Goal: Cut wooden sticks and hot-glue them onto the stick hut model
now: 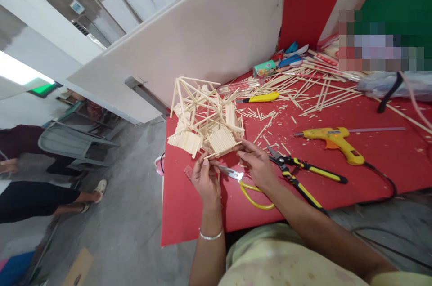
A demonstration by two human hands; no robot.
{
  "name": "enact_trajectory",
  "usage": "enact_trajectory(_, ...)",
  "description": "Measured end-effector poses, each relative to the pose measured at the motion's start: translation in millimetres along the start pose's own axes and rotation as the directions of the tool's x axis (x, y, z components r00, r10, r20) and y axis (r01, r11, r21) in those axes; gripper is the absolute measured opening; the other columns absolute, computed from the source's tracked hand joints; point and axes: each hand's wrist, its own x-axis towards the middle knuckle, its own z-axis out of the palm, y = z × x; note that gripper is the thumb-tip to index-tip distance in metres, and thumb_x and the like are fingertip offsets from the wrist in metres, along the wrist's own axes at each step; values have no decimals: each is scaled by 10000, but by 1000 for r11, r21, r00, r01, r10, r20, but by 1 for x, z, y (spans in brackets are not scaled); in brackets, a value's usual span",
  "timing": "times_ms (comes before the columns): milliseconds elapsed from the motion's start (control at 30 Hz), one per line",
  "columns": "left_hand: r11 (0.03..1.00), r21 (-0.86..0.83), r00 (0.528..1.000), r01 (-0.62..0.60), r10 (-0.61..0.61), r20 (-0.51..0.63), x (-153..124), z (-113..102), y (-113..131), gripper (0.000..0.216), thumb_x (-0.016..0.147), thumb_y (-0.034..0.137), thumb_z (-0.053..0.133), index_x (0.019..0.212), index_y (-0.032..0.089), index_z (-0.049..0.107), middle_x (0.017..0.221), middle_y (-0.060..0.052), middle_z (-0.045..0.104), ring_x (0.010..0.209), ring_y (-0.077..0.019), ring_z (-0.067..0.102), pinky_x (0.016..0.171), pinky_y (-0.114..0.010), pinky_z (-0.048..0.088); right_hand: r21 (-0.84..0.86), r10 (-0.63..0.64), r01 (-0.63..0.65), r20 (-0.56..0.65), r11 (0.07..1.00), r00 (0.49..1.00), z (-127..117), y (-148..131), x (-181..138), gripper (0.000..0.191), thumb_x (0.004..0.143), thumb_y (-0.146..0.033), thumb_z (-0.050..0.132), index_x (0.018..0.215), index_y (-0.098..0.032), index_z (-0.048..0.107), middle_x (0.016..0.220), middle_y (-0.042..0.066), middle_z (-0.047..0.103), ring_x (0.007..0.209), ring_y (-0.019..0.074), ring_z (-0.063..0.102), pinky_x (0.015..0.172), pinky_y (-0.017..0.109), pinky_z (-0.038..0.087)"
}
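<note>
- Left hand (206, 182), grip narrow, pinches a thin stick (211, 156) at 6 o'clock of the stick model (222, 140).
- Right hand (257, 164) reaches its 4 o'clock edge; fingertips partly obscured, grip cannot be told.
- Model sits on the red table (185, 207).

your shirt (290, 261) is pale yellow with brown specks, your table (185, 214) red, the stick model (222, 141) cream, the glue gun (327, 133) yellow with orange trigger (331, 144), the cutters (287, 161) black-and-yellow.
</note>
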Motion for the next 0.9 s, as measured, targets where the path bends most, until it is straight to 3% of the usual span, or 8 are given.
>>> enact_trajectory(900, 1000, 11, 1000, -1, 1, 13, 0, -1, -1, 233, 840, 297, 729, 1027, 159, 739, 729, -40, 724, 568, -113, 651, 506, -199, 466, -5, 8, -8, -16, 1000, 1000, 0, -1, -1, 471, 802, -305, 709, 1272, -295, 679, 1020, 31, 712, 759, 146, 577, 614, 269, 419)
